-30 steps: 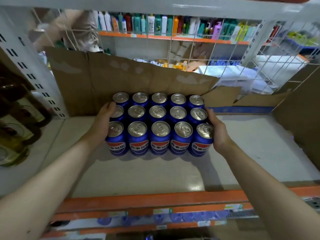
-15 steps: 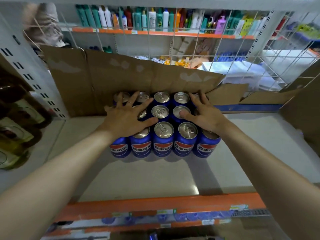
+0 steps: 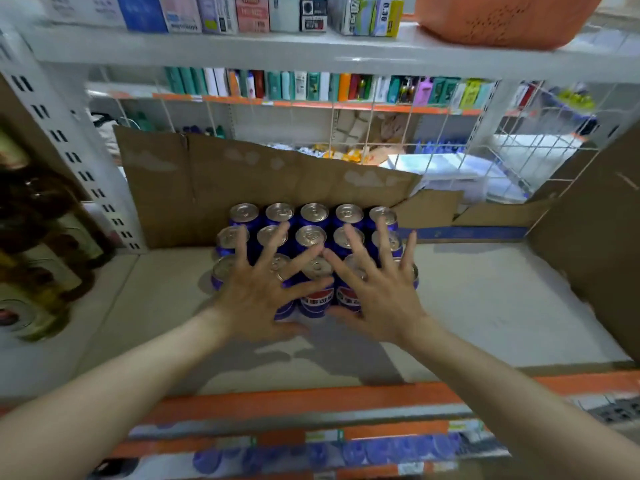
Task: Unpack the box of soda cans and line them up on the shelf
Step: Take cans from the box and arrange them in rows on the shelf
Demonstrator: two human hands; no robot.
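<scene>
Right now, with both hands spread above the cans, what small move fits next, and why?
Probably draw both hands back. The left hand and right hand are open, gripping nothing, and the cans already stand in tidy rows against the cardboard on the shelf.

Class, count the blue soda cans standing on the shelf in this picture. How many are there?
15, in a block of soda cans on the shelf: five in the back row, five in the middle, five in front, partly under the spread left hand and right hand.

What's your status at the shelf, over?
Left hand and right hand open, fingers spread over the soda cans. Cans grouped three rows deep on shelf. Cardboard behind; nothing blocking.
</scene>
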